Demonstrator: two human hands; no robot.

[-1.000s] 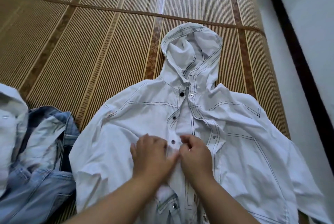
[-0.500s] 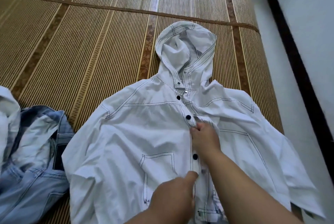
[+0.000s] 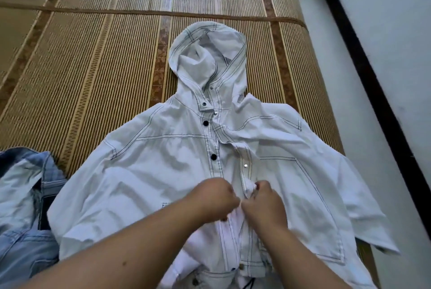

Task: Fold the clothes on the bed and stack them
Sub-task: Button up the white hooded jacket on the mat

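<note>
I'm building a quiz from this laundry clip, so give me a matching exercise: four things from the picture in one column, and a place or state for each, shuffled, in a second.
Things:
1 hood
2 denim clothes
3 right hand
4 mat

Places or states:
A pinching the front edge of the white jacket
B crumpled at the left edge of the view
C striped brown, under the clothes
D spread open at the jacket's far end

Pairs: 1-D, 2-B, 3-A, 4-C

A: Bright?
B: Soft, even daylight; only faint shadows in the folds of the jacket (image 3: 151, 172).
A: Sharp?
B: Slightly blurred throughout, smeared on the far mat (image 3: 93, 67); bowed lines toward the edges.
</note>
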